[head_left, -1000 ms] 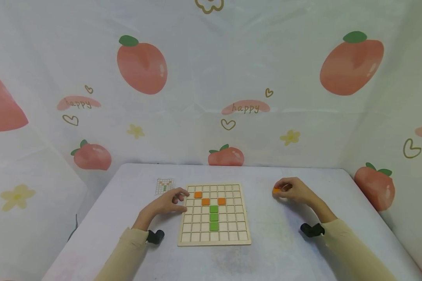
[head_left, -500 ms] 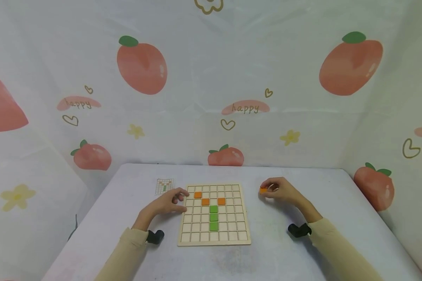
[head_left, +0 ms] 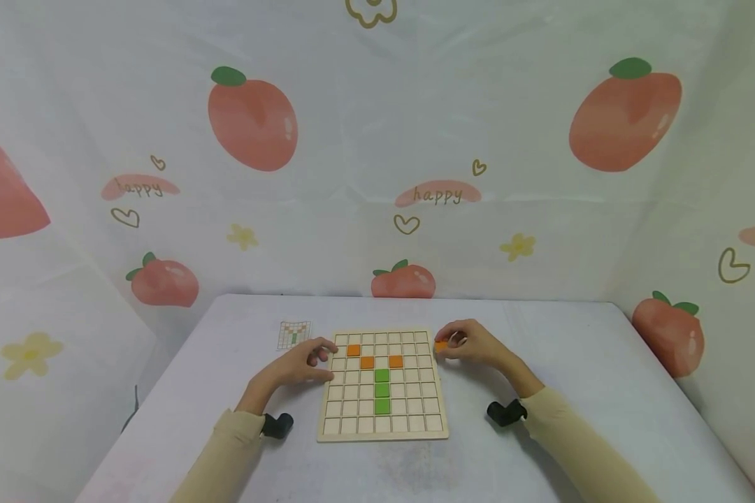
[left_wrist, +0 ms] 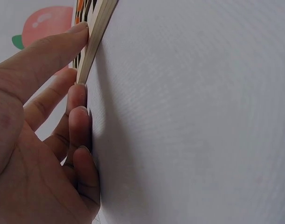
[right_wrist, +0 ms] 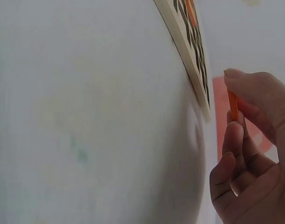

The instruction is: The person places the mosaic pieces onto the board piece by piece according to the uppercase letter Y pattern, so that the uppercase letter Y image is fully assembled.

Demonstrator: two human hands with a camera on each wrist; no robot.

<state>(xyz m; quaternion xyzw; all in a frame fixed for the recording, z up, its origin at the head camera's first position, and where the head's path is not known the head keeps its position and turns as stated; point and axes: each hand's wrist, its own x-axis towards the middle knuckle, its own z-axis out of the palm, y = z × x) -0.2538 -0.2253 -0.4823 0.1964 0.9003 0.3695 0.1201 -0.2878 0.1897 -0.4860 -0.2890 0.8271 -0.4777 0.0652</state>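
Observation:
A square wooden grid board (head_left: 358,424) lies on the white table, with several orange (head_left: 396,362) and green (head_left: 382,390) square tiles set in its cells. My left hand (head_left: 300,363) rests at its left side, thumb and index fingertip on the rim, the other fingers loosely bent beside it. In the left wrist view the thumb (left_wrist: 49,53) touches the board's edge. My right hand (head_left: 475,344) pinches an orange square tile (head_left: 440,346) by its edges, right beside the board's upper right rim. The right wrist view shows this tile (right_wrist: 232,106) edge-on between thumb and fingers, above the tabletop.
A small paper card (head_left: 293,334) printed with a coloured grid pattern lies behind the left hand. The white table (head_left: 541,335) ends at a cloth backdrop (head_left: 327,209) with fruit prints. Black camera mounts (head_left: 506,413) sit on the wrists.
My right hand has moved left across the table with the orange tile, up to the board's right side. The left hand and the tiles on the board have stayed where they were.

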